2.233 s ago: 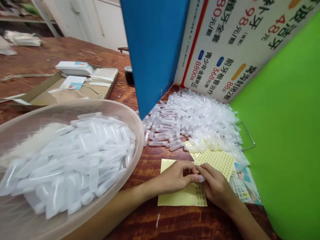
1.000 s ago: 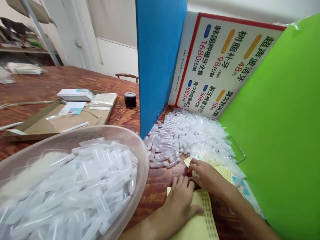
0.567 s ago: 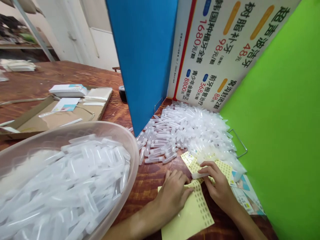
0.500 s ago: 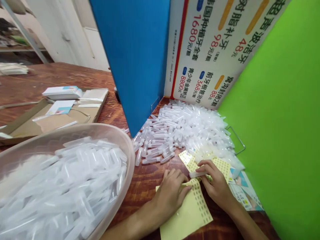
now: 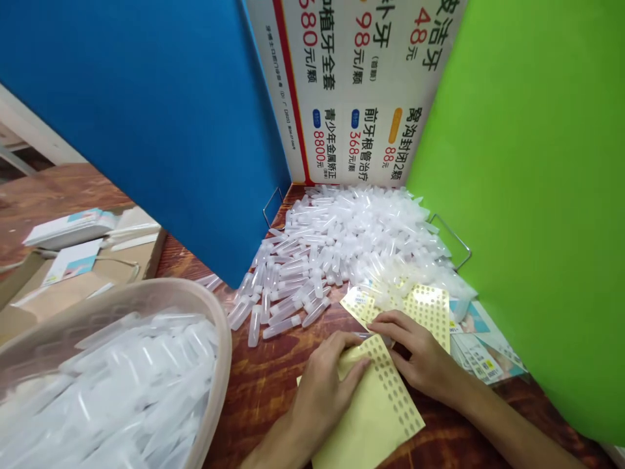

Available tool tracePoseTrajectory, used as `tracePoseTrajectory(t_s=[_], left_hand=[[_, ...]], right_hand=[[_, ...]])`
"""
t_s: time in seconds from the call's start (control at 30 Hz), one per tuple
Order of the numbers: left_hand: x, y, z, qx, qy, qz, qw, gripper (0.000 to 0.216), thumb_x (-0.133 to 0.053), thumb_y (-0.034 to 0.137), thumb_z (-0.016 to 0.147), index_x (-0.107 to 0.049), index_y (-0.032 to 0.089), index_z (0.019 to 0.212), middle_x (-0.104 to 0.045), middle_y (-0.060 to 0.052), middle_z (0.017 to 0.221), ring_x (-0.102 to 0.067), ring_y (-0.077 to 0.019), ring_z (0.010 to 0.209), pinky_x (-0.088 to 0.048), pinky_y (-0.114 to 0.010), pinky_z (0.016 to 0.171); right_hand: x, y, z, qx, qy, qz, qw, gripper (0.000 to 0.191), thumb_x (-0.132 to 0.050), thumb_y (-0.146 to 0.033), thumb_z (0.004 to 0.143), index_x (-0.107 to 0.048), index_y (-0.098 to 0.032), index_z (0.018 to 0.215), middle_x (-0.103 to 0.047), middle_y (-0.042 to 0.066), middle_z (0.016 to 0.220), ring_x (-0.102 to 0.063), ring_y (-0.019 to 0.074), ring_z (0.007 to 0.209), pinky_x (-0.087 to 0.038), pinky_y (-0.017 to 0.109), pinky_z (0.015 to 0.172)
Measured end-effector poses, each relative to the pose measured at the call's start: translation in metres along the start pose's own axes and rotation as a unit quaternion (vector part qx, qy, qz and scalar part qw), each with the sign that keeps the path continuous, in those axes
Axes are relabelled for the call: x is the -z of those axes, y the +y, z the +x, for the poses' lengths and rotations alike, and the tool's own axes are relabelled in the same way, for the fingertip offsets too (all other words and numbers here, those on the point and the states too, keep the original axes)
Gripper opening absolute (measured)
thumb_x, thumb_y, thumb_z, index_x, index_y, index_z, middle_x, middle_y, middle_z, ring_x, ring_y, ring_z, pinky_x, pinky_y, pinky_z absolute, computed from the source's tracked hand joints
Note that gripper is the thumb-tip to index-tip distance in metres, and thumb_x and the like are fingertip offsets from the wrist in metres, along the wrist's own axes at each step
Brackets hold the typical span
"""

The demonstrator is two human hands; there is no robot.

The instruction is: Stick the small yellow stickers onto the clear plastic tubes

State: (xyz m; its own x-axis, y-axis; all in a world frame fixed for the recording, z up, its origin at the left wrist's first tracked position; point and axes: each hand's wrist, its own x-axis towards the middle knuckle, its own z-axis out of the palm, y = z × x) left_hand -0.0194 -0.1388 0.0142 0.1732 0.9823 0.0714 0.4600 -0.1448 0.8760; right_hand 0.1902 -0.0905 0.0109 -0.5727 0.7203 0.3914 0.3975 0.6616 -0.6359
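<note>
My left hand [image 5: 319, 387] lies flat on a yellow sticker sheet [image 5: 378, 417] with rows of small dots, fingers stretched out and holding it down. My right hand [image 5: 422, 358] rests just to the right. Its fingers are curled at the sheet's top edge, pinching a small clear tube [image 5: 374, 336] that is mostly hidden under them. A second dotted yellow sheet [image 5: 432, 309] lies behind the right hand. Beyond both hands spreads a heap of clear capped tubes [image 5: 351, 241] on the wooden table [image 5: 263, 378].
A large translucent bowl [image 5: 217, 326] full of clear tubes [image 5: 122, 384] sits at the left. A blue panel [image 5: 146, 117], a printed poster board [image 5: 361, 85] and a green panel [image 5: 527, 163] wall in the work area. A cardboard tray [image 5: 58, 296] lies far left, leaflets [image 5: 481, 368] by the green panel.
The view has swung right and closer to the panels. My right hand took a tube from the heap and brought it down to the sheet, which my left hand holds flat.
</note>
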Motion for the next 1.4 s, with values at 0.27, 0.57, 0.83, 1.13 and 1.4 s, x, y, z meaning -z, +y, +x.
tracePoseTrajectory(t_s=[0.27,0.57,0.83,1.13,1.4], left_hand=[[0.0016,0.0038,0.0003,-0.02,-0.005,0.004,1.0,0.008,-0.063,0.024,0.092,-0.068,0.02,0.097,-0.072,-0.005,0.096,-0.068,-0.0202,0.09,-0.051,-0.03,0.079],[0.0015,0.004,0.0008,-0.027,0.029,-0.004,0.999,0.008,-0.062,0.023,0.093,-0.07,0.02,0.094,-0.073,-0.004,0.092,-0.069,-0.0187,0.086,-0.052,-0.027,0.076],[0.0025,0.004,0.0017,0.014,0.022,-0.024,0.999,0.007,-0.065,0.021,0.088,-0.071,0.02,0.09,-0.075,-0.003,0.089,-0.07,-0.0191,0.084,-0.053,-0.027,0.075],[0.0017,0.0029,0.0005,0.017,0.002,-0.023,1.0,0.013,-0.064,0.011,0.083,-0.072,0.02,0.089,-0.075,-0.003,0.089,-0.069,-0.0183,0.084,-0.052,-0.027,0.075],[0.0026,0.0034,0.0015,0.004,0.005,-0.013,1.0,0.013,-0.064,0.009,0.082,-0.072,0.02,0.085,-0.074,-0.002,0.085,-0.069,-0.0169,0.079,-0.05,-0.024,0.07]], right_hand=[[-0.0023,-0.0007,-0.0015,-0.017,0.045,-0.071,0.996,0.032,-0.05,-0.008,0.096,-0.063,-0.021,0.122,-0.067,0.011,0.105,-0.063,0.0266,0.098,-0.058,0.045,0.082],[0.0017,-0.003,-0.0008,-0.067,0.099,-0.029,0.992,0.029,-0.047,-0.013,0.098,-0.061,-0.022,0.122,-0.06,0.01,0.107,-0.065,0.0239,0.099,-0.061,0.037,0.08],[0.0014,-0.0014,-0.0019,-0.048,0.104,-0.029,0.993,0.026,-0.049,-0.01,0.098,-0.065,-0.022,0.114,-0.062,0.01,0.108,-0.064,0.0237,0.103,-0.059,0.039,0.085],[0.0016,-0.0031,-0.0005,-0.058,0.061,-0.039,0.996,0.027,-0.048,-0.011,0.098,-0.065,-0.021,0.116,-0.065,0.011,0.108,-0.066,0.0248,0.102,-0.06,0.041,0.085],[0.0003,-0.0009,-0.0035,-0.06,0.028,-0.019,0.998,0.028,-0.048,-0.011,0.098,-0.063,-0.021,0.12,-0.064,0.011,0.11,-0.066,0.0239,0.1,-0.059,0.04,0.084]])
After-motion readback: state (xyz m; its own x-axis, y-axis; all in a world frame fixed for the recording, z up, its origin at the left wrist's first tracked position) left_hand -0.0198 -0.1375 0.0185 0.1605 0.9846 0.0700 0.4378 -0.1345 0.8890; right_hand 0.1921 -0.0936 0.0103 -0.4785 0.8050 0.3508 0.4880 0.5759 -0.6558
